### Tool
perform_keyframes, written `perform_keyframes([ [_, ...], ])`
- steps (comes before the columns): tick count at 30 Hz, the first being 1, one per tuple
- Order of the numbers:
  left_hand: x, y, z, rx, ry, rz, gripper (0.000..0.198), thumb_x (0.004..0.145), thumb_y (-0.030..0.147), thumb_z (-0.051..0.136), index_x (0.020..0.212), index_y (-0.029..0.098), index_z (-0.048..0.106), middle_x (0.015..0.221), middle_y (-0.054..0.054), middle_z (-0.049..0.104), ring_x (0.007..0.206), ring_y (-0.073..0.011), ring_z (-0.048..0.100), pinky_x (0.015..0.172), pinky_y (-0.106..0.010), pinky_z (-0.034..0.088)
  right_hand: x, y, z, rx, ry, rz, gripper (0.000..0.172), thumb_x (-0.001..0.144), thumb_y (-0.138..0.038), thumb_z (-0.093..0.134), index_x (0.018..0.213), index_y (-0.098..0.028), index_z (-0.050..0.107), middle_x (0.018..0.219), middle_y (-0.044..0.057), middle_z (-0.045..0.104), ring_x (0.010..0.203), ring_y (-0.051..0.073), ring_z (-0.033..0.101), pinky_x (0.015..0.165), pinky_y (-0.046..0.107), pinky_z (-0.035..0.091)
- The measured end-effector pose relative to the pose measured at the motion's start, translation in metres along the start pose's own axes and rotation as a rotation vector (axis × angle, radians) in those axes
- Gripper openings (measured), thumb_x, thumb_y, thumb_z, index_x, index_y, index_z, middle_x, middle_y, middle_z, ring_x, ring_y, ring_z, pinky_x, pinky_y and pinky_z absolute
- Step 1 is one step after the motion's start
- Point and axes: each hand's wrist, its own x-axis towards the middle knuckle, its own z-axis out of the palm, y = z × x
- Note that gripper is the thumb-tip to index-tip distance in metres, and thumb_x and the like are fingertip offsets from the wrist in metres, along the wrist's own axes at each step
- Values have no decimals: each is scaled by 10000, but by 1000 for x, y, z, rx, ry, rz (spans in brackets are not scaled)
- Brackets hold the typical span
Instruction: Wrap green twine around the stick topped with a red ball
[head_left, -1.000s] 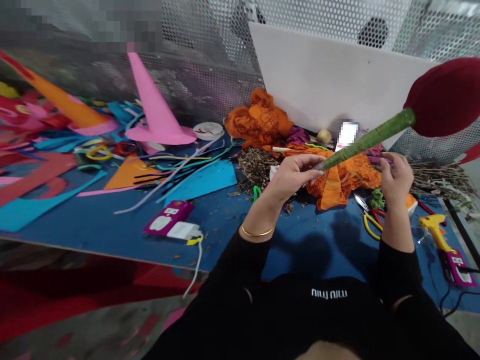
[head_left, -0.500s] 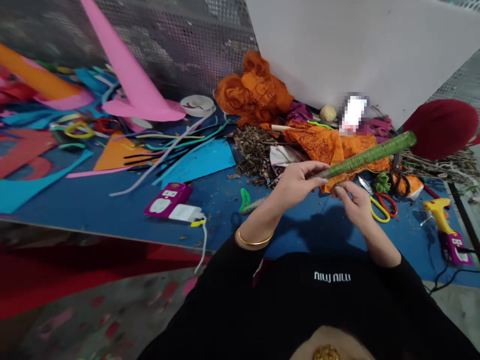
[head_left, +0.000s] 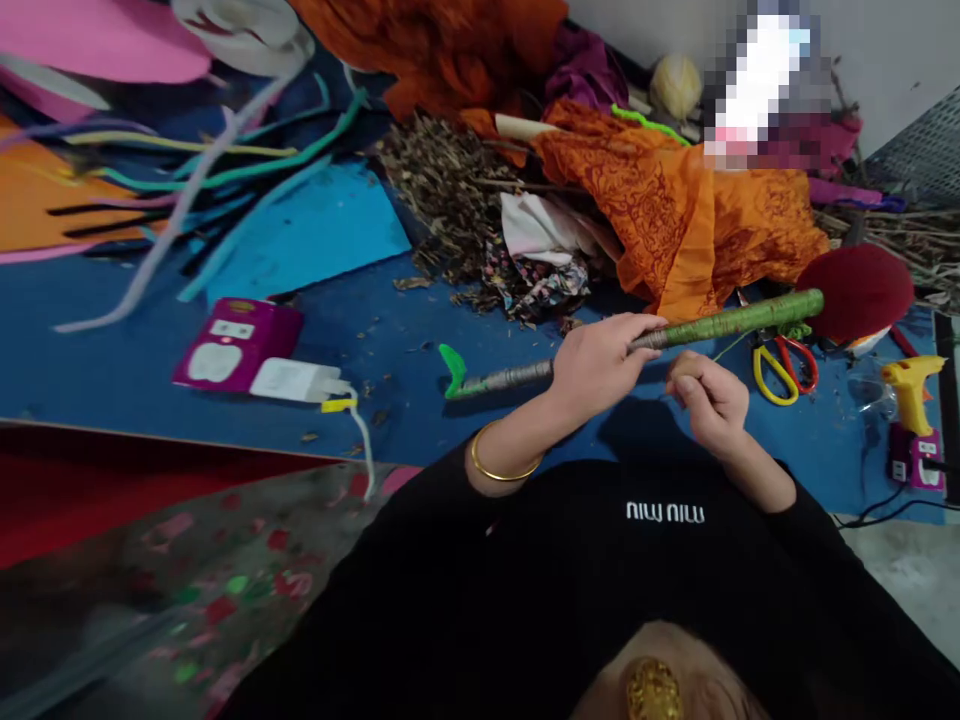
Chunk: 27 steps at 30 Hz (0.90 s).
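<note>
My left hand (head_left: 600,362) is closed round a long stick wrapped in green tape (head_left: 720,325). The stick lies almost level above the blue table (head_left: 375,340). A dark red ball (head_left: 855,292) caps its right end, and a bright green tip (head_left: 452,370) shows at its left end. Just below the stick, my right hand (head_left: 709,402) has its fingers pinched together; a thin pale thread seems to run from it up to the stick. A gold bangle (head_left: 502,468) circles my left wrist.
Orange cloth (head_left: 675,210) and dry twigs (head_left: 450,190) lie behind the stick. Scissors (head_left: 780,365) and a yellow glue gun (head_left: 911,385) sit at the right. A magenta power strip (head_left: 232,345) with a white charger lies at the left, beside blue foam (head_left: 315,235) and pipe cleaners.
The stick has dropped from a steep upward tilt to nearly level. My right hand came in from the far right to just under it. The view tilted down toward the table.
</note>
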Motion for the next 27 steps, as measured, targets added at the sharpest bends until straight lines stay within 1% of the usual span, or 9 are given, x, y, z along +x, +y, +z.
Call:
perform_keyframes([
  [4, -5, -1, 10, 186, 16, 82, 274, 968, 273, 640, 1205, 242, 776, 1140, -39, 830, 993, -240, 785, 818, -310, 583, 0, -7, 4, -394, -69, -203, 189, 1008, -139, 526, 838, -221, 532, 676, 2, 541, 623, 145, 440, 575, 282, 389],
  [6, -6, -3, 14, 220, 37, 118, 264, 991, 294, 604, 1185, 238, 773, 1108, -40, 830, 950, -226, 781, 784, -297, 572, 0, -9, 5, -494, -80, -240, 195, 998, -133, 522, 830, -230, 504, 654, -2, 503, 611, 156, 403, 554, 294, 357],
  [9, -7, -5, 15, 232, 58, 126, 282, 1005, 331, 587, 1199, 238, 769, 1103, -45, 829, 932, -222, 778, 763, -296, 567, 1, -12, 6, -539, -66, -254, 190, 993, -133, 522, 833, -232, 497, 654, -7, 486, 611, 158, 402, 549, 297, 352],
  [13, -6, -7, 13, 218, 30, 116, 268, 989, 339, 610, 1178, 256, 781, 1069, -29, 834, 940, -231, 779, 766, -300, 567, 0, -16, 6, -520, -50, -268, 175, 994, -122, 520, 851, -223, 520, 653, -13, 496, 597, 150, 404, 537, 300, 355],
  [15, -6, -8, 11, 213, 13, 123, 275, 989, 348, 608, 1186, 261, 780, 1093, -29, 833, 957, -229, 777, 783, -300, 568, -1, -17, 4, -436, -41, -228, 161, 1003, -131, 523, 868, -214, 550, 681, -2, 547, 608, 145, 463, 547, 293, 403],
  [17, -7, -8, 8, 227, 4, 136, 290, 992, 350, 595, 1200, 260, 777, 1124, -35, 830, 974, -229, 774, 802, -304, 568, 0, -16, 2, -280, 13, -116, 169, 1026, -153, 512, 887, -210, 589, 739, 14, 621, 667, 146, 582, 609, 290, 501],
  [20, -7, -6, 5, 271, -9, 164, 294, 971, 313, 595, 1191, 251, 780, 1111, -41, 830, 979, -237, 772, 797, -308, 558, 2, -14, -3, -71, 205, 66, 235, 1066, -251, 504, 878, -223, 643, 776, 18, 685, 808, 177, 729, 767, 350, 621],
  [23, -8, -4, 6, 271, -46, 179, 312, 928, 248, 603, 1182, 256, 784, 1099, -28, 834, 973, -233, 772, 780, -302, 542, 6, -13, -5, -18, 330, 203, 316, 1062, -406, 549, 841, -235, 696, 750, 23, 705, 854, 209, 771, 845, 410, 661],
  [27, -10, -2, 10, 317, -72, 193, 324, 908, 195, 588, 1155, 227, 795, 1025, -45, 832, 918, -243, 774, 733, -320, 531, 9, -14, -6, -11, 349, 329, 316, 1037, -467, 600, 891, -242, 766, 851, 32, 780, 874, 207, 789, 881, 411, 679],
])
